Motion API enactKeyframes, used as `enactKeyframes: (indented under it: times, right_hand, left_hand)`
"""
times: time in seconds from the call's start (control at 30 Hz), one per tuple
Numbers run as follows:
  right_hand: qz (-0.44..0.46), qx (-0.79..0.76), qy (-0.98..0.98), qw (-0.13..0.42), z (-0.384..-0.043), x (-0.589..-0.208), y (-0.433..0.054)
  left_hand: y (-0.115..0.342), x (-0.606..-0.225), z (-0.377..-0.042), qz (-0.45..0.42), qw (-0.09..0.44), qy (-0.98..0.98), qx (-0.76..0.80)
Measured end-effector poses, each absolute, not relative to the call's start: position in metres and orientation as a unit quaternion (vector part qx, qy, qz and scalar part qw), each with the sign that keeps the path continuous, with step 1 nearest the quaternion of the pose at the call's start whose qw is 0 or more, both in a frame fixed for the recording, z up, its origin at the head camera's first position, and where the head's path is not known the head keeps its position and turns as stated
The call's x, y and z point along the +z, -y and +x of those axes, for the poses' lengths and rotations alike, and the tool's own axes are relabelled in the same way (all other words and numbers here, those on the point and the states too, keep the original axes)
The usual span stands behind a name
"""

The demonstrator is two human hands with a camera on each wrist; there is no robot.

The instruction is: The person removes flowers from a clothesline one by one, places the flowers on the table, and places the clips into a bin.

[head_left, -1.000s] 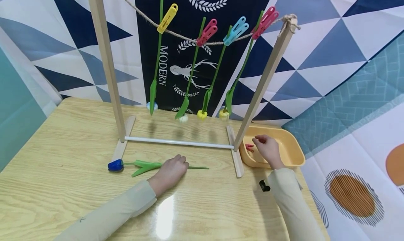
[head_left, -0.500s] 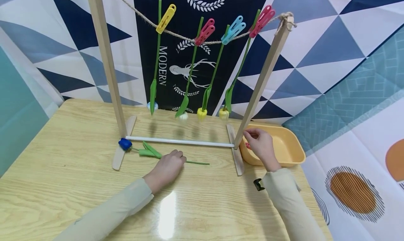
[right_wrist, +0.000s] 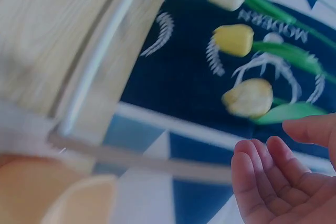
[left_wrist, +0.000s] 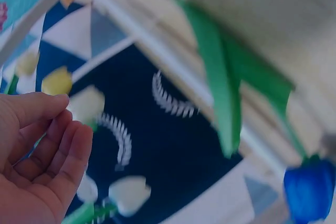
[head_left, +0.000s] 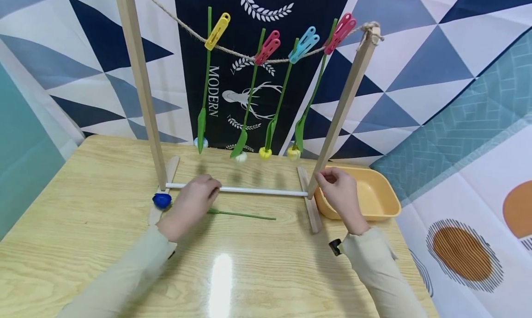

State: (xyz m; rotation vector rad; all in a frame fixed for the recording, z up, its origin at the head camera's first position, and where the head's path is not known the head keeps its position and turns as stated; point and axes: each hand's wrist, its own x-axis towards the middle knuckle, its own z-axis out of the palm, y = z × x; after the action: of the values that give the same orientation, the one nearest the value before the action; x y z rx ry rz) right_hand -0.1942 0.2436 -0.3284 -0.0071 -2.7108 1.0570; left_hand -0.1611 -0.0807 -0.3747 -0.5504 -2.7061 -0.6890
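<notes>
A blue tulip lies below a person's left hand, its bloom left of the fingers and its stem right of them; those fingers are loosely bent, grasping nothing. The right hand, also unladen with fingers relaxed, hovers over the near side of a yellow bin, as four tulips dangle, blooms down, beyond both hands' fingertips.

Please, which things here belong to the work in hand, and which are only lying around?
Likely part of the work:
blue flower
hanging flowers
clothes pegs
rope
wooden stand
yellow basin

Likely only surroundings:
patterned cloth
table
</notes>
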Motion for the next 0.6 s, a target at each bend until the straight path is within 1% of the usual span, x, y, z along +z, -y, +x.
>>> enactKeyframes:
  times: [0.1,0.23,0.43,0.6]
  right_hand:
    - [0.024,0.359,0.925,0.118,-0.192,-0.316,-0.228]
    - [0.061,0.368,0.922,0.107,-0.194,-0.301,-0.207]
    - [0.111,0.39,0.909,0.096,-0.2,-0.276,-0.174]
    - [0.15,0.416,0.89,0.112,-0.208,-0.251,-0.148]
  left_hand:
    - [0.094,-0.357,-0.165,-0.172,0.175,0.934,-0.259]
    - [0.109,-0.334,-0.17,-0.143,0.212,0.924,-0.285]
    - [0.12,-0.304,-0.178,-0.109,0.264,0.908,-0.308]
    - [0.122,-0.283,-0.188,-0.099,0.297,0.886,-0.341]
